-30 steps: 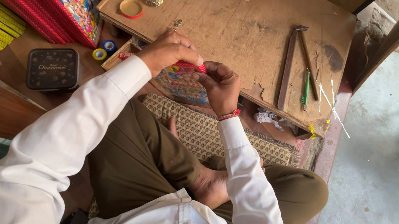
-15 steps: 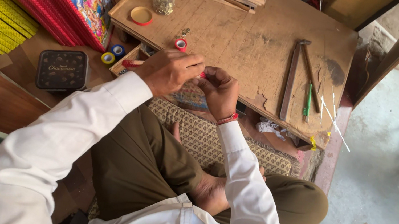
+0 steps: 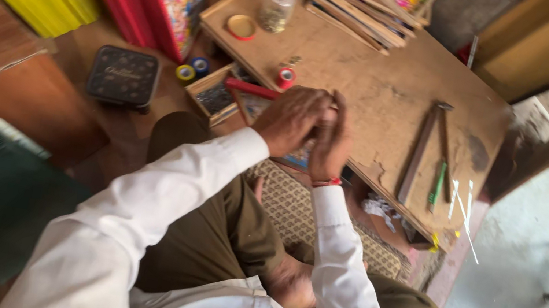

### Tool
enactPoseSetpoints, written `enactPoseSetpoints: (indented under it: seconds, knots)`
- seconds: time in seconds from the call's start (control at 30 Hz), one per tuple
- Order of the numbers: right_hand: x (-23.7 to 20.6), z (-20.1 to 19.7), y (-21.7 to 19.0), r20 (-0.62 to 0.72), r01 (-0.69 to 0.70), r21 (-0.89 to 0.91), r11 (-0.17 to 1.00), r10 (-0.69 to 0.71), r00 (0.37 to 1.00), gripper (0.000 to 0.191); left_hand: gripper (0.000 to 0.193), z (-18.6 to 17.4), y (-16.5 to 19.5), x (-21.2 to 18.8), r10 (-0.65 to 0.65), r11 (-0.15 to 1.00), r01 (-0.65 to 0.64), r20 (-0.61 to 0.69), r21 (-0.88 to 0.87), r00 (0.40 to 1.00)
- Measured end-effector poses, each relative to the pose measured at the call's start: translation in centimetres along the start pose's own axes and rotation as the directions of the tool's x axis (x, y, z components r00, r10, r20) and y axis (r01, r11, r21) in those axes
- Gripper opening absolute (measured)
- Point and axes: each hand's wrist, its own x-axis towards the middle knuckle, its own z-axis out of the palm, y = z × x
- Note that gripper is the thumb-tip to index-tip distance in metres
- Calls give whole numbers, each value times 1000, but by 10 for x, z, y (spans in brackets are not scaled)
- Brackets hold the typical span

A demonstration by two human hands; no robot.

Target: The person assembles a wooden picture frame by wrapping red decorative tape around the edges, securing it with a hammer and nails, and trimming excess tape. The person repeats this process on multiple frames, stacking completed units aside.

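Both hands, left hand and right hand, close around a red stick, seemingly wrapping it; steady turning comes next.

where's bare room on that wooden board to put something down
The widest bare patch on the board lies mid-board, bordered by the jar and stacked frames at the far side, the hammer on one side and the hands on the other. It is crowded near the left hand and right hand, by the red tape roll and the red stick.
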Motion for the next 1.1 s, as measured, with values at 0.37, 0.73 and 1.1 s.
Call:
enactPoseSetpoints:
  seconds: [0.37,0.73,1.1]
  knots:
    - [1,-51,35,10,142,-40,989,-141,990,35,48,-29,-61,-56,-204,971,204,-10,121,979]
    - [20,-69,46,-41,72,347,935,-62,997,21,94,-18,-89,-46,-692,571,557,10,-603,721]
    - [21,-156,52,-301,149,871,468,270,915,32,36,42,9,-81,-660,-271,419,484,-867,575]
